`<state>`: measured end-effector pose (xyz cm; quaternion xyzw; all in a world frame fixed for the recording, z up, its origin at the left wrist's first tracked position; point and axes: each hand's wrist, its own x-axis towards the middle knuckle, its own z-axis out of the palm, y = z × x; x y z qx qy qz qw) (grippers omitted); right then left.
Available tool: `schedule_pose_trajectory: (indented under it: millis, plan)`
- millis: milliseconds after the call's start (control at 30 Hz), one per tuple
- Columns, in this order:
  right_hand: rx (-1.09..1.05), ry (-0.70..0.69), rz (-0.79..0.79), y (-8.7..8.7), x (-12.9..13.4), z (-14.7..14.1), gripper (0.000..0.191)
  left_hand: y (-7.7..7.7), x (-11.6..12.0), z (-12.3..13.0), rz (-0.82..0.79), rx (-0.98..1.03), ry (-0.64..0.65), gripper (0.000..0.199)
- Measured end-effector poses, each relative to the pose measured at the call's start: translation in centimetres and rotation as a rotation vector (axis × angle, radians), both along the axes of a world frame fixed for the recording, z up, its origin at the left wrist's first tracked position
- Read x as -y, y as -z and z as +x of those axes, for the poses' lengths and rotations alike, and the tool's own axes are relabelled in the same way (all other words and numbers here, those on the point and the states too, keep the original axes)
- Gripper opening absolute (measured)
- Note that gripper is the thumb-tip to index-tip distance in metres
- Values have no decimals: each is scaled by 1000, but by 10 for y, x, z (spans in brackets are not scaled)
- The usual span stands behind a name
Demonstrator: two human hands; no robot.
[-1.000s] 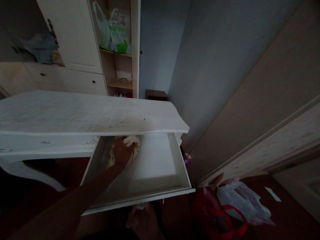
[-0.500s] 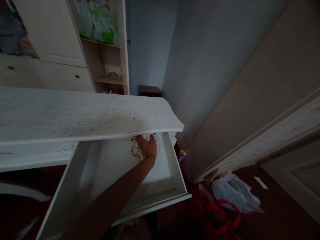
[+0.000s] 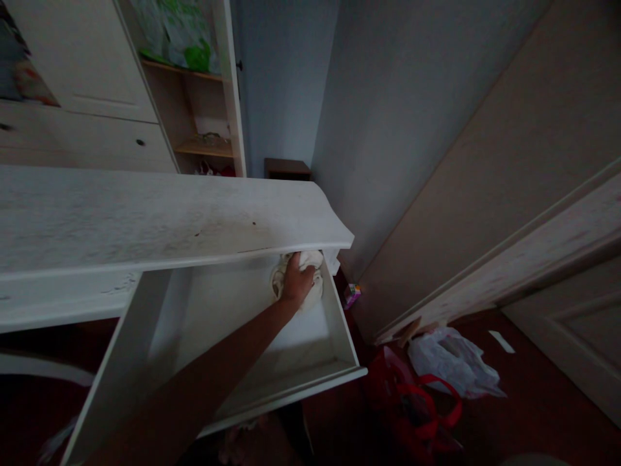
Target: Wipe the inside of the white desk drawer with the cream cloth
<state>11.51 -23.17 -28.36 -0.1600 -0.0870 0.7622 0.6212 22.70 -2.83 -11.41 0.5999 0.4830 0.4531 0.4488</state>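
Observation:
My left hand [image 3: 297,279] reaches into the pulled-out white drawer [image 3: 291,391] from the lower left. Its fingers are closed on a bunched cream cloth [image 3: 313,288], which lies in the back right corner against the drawer's right wall. Part of the cloth is hidden under the hand. Above the drawer's back runs the white tabletop [image 3: 218,207], with dark smudges and small specks. My right hand does not show; a dim shape below the drawer front is too dark to make out.
Behind the table stands a white cabinet [image 3: 111,139] with an open door and plastic bags [image 3: 184,39] on a shelf. On the red floor at right lie a red bag [image 3: 417,408], a white plastic bag [image 3: 453,362] and a small pink box [image 3: 352,294].
My left hand and the cloth have moved right along the drawer's back, up to its right wall. The view has shifted slightly.

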Motion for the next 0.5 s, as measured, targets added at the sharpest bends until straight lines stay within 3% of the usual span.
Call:
schedule_pose_trajectory:
  millis: [100, 200, 367, 500]
  plan:
    - [-40, -55, -31, -8, 0, 5, 43, -11, 20, -13, 107, -186, 79, 56]
    - [-42, -32, -27, -21, 0, 8, 43, -23, 46, -26, 280, -377, 236, 56]
    - [-11, -17, -12, -40, -2, 9, 43, -40, 84, -52, 490, -632, 644, 60]
    - [5, -30, -27, -44, -2, 13, 43, -51, 104, -65, 639, -784, 977, 57]
